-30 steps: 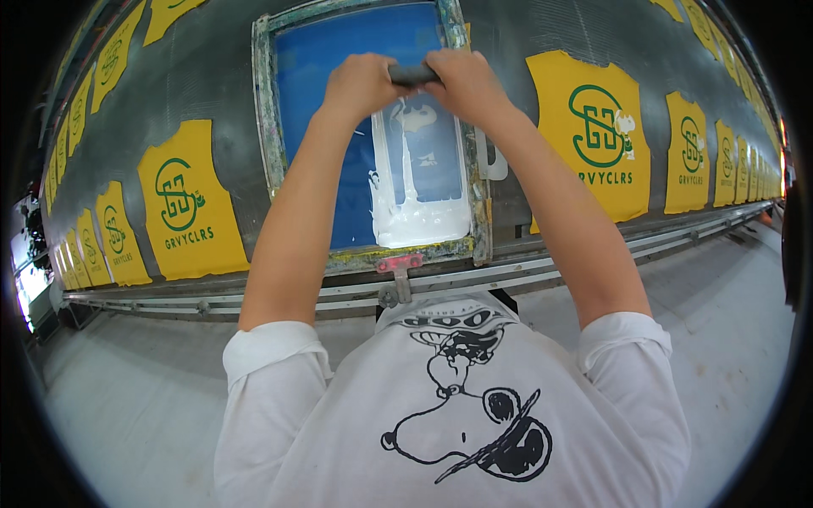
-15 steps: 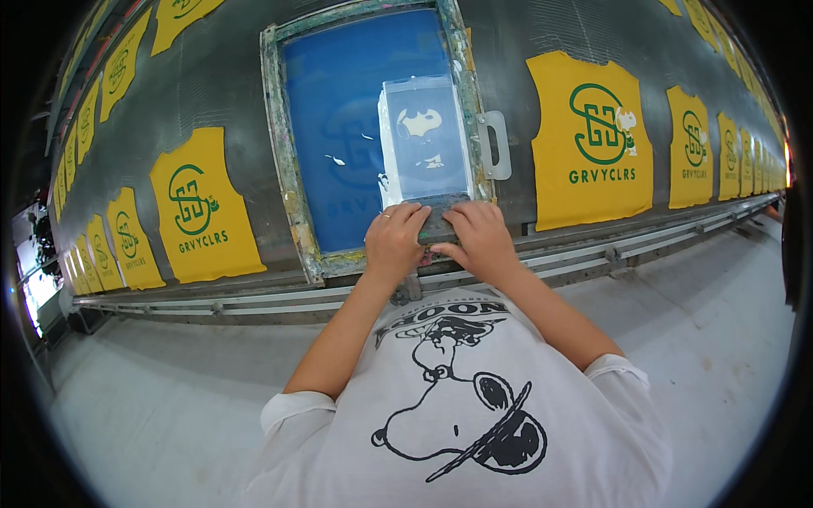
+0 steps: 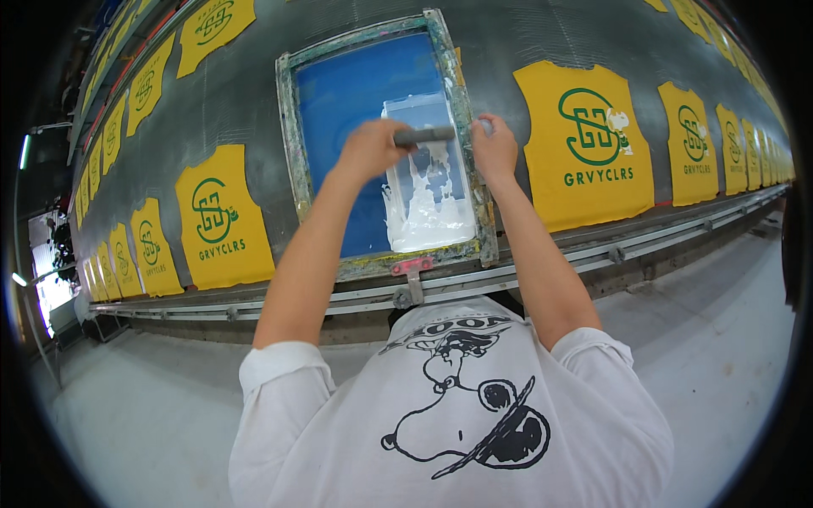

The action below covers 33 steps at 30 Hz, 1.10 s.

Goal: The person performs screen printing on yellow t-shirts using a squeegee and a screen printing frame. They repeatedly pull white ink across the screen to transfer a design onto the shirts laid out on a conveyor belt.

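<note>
A screen-printing frame [image 3: 290,144] with blue mesh lies on the long grey print table. White ink [image 3: 428,216] is spread over the lower part of its clear stencil panel. My left hand [image 3: 368,151] grips the grey handle of a squeegee [image 3: 426,135] held across the upper part of that panel. My right hand [image 3: 494,151] rests at the frame's right rail, beside the squeegee's right end; whether it grips the handle I cannot tell. Both forearms reach up from my white printed T-shirt.
Several yellow garment pieces with green logos lie in rows on the table, one [image 3: 584,144] right of the frame and one [image 3: 218,218] left of it. A metal rail [image 3: 644,245] runs along the table's near edge, with a red clamp [image 3: 412,267] below the frame. Pale floor lies below.
The squeegee went from the top of the panel down to the frame's near edge, then back up to the upper part. White ink now covers the lower panel. My right hand shifted to the frame's rail.
</note>
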Each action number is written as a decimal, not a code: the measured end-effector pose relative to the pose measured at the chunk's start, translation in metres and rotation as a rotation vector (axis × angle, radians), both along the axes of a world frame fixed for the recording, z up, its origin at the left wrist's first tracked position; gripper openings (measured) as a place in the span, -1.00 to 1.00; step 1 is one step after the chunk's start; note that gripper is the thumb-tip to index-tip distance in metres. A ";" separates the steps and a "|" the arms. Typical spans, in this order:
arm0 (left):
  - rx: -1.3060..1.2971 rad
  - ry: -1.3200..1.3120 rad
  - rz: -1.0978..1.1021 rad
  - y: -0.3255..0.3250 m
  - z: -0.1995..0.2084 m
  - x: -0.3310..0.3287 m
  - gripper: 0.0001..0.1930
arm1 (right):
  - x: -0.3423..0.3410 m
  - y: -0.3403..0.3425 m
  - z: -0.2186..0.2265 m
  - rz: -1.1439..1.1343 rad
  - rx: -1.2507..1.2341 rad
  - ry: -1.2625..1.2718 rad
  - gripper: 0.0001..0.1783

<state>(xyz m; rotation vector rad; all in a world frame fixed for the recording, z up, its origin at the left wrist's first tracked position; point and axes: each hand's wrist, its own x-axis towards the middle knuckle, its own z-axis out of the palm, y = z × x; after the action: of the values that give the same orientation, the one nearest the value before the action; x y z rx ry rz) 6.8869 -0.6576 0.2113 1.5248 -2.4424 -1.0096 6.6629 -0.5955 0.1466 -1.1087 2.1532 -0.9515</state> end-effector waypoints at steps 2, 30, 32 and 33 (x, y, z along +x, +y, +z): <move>-0.074 -0.014 0.029 -0.025 0.006 -0.006 -0.72 | -0.005 0.001 -0.002 0.010 -0.062 -0.024 -0.61; -0.228 0.248 0.088 0.161 0.001 0.264 -0.48 | 0.249 0.001 0.036 0.079 -0.204 -0.021 -0.61; -0.095 0.207 0.172 0.163 0.018 0.317 -0.44 | 0.308 0.003 0.026 0.154 -0.305 0.067 -0.64; -0.061 0.173 0.174 0.163 0.026 0.344 -0.45 | 0.341 0.001 0.026 0.118 -0.317 -0.050 -0.64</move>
<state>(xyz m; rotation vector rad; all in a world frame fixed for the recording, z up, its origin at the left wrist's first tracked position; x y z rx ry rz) 7.2306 -0.4949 0.2370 1.5299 -2.1627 -0.9800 7.0035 -0.5943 0.1727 -1.3283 1.9160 -1.2815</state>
